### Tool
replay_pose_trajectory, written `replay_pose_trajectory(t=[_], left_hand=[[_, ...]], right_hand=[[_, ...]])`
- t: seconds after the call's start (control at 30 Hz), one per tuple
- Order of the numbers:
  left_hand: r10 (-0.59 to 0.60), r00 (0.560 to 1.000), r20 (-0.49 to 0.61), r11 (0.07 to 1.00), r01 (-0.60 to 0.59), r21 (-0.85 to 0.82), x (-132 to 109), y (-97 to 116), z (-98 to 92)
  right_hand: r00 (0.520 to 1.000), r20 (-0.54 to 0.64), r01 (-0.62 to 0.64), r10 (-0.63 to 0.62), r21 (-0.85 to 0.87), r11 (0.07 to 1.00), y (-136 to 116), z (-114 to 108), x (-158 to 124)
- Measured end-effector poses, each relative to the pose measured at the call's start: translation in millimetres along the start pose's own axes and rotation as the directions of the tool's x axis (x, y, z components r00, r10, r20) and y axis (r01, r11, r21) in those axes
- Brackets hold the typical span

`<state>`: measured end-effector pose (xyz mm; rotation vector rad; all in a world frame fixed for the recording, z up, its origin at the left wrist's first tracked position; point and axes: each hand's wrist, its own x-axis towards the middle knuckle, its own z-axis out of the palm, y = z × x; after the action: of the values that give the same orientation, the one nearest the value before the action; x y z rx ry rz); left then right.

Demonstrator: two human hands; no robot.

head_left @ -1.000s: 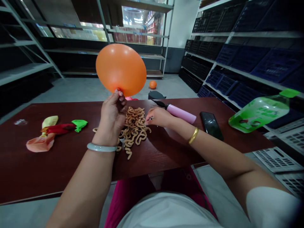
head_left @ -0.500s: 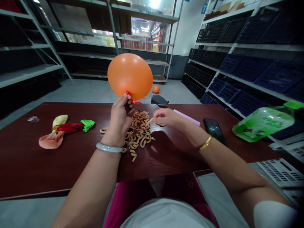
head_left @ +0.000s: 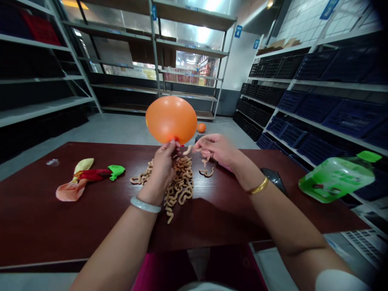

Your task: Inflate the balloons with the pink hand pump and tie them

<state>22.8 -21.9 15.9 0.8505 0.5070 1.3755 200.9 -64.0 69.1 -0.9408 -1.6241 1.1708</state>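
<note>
An inflated orange balloon (head_left: 171,118) is pinched at its knotted neck by my left hand (head_left: 163,165), upright above the table's far side. My right hand (head_left: 216,150), slightly blurred, is closed on a short beige wavy strand (head_left: 188,150), whose free end points toward the balloon's neck. Below and partly behind my left hand lies a pile of beige wavy strands (head_left: 180,184). A few loose curved pieces (head_left: 207,173) rest under my right hand.
Limp balloons lie at left: yellow and peach (head_left: 72,190), red (head_left: 92,174), green (head_left: 116,171). On the right are a dark phone (head_left: 274,180) and a green liquid jug (head_left: 336,178). An orange ball-like object (head_left: 201,127) lies on the floor beyond the dark table (head_left: 100,234). Shelves surround the area.
The view has tilted up, so the table sits lower. My right hand has lifted a strand from beside the pile up toward the balloon's neck. My left hand still holds the balloon.
</note>
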Motion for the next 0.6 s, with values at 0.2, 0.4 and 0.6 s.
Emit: replay_pose_trajectory(t=[0.2, 0.4, 0.6], left_hand=[[0.025, 0.997, -0.079, 0.973, -0.007, 0.229, -3, -9, 1.4], [0.007, 0.995, -0.102, 0.977, 0.015, 0.214, -5, -16, 3.0], [0.071, 0.989, -0.127, 0.969, -0.038, 0.245, -1, -22, 0.3]], right_hand=[[0.971, 0.038, 0.221, -0.237, -0.526, 0.821, 10, 14, 16], [0.920, 0.097, 0.306, -0.379, -0.781, 0.544, 23, 27, 25], [0.928, 0.077, 0.266, -0.365, -0.822, 0.503, 22, 25, 23]])
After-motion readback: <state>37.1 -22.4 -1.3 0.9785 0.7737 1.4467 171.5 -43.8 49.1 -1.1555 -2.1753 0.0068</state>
